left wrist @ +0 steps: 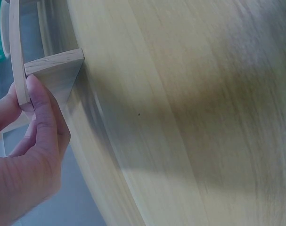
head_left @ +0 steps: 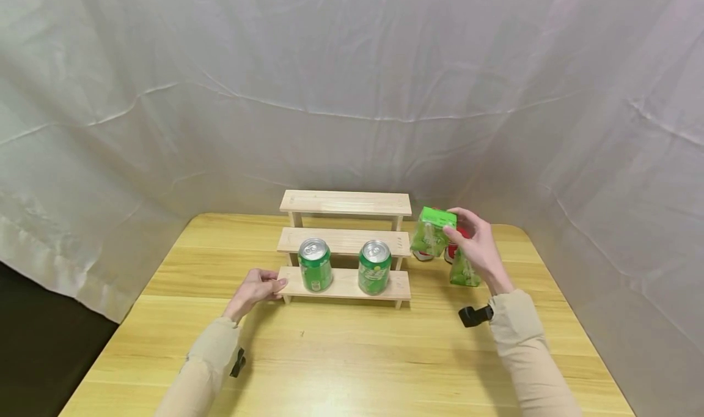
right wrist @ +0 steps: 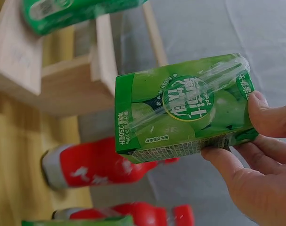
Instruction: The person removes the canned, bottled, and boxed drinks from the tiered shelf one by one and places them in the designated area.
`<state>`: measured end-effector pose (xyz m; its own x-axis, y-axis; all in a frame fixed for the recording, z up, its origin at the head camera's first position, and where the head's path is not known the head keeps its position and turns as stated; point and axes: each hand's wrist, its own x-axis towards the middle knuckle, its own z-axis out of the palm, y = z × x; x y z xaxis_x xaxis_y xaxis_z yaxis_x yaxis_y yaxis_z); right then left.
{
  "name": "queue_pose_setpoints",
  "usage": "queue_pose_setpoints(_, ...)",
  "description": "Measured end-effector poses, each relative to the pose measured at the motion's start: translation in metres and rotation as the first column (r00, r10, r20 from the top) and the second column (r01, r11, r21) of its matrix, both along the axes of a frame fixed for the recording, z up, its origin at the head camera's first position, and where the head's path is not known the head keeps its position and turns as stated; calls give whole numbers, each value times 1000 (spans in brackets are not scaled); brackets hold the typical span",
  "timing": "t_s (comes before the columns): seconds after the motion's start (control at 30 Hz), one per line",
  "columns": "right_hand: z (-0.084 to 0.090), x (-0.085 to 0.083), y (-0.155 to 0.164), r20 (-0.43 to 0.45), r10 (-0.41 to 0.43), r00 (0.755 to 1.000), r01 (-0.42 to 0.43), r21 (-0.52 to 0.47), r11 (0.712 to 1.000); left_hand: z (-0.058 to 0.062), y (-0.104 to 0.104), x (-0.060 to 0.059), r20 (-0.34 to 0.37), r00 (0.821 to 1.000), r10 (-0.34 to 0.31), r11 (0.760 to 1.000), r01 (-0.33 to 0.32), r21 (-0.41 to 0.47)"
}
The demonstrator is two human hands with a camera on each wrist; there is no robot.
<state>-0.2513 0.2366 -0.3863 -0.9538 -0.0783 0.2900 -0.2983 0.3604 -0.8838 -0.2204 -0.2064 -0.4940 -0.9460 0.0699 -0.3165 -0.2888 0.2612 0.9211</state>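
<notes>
A three-step wooden rack [head_left: 344, 241] stands on the table, with two green cans [head_left: 316, 264] [head_left: 374, 266] on its lowest step. My left hand [head_left: 258, 287] holds the left end of that lowest step [left wrist: 23, 70], thumb and fingers pinching the board. My right hand [head_left: 477, 246] grips a green juice carton [head_left: 432, 232] [right wrist: 185, 108] in the air just right of the rack. A straw is stuck to the carton's face. Beneath it lie red bottles [right wrist: 100, 162] and another green carton [head_left: 463, 273].
The yellow wooden table [head_left: 352, 356] has wide bare room in front of the rack. White cloth [head_left: 352, 87] hangs close behind and to the right. The rack's top step [head_left: 345, 202] and middle step [head_left: 343, 239] carry nothing.
</notes>
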Motion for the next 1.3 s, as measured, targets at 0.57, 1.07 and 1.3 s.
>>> queue_pose_setpoints(0.57, -41, -13, 13, 97, -25, 995, 6, 192, 981, 0, 0, 3, 20, 1000, 22, 1000, -22, -21)
queue_pose_setpoints(1.07, -63, -17, 4, 105, -61, 993, 31, 265, 964, 0, -1, 1, 7, 1000, 8, 1000, -8, 0)
queue_pose_setpoints(1.3, -71, -19, 3, 126, -52, 991, 19, 253, 967, 0, 0, 1, -7, 1000, 0, 1000, 0, 13)
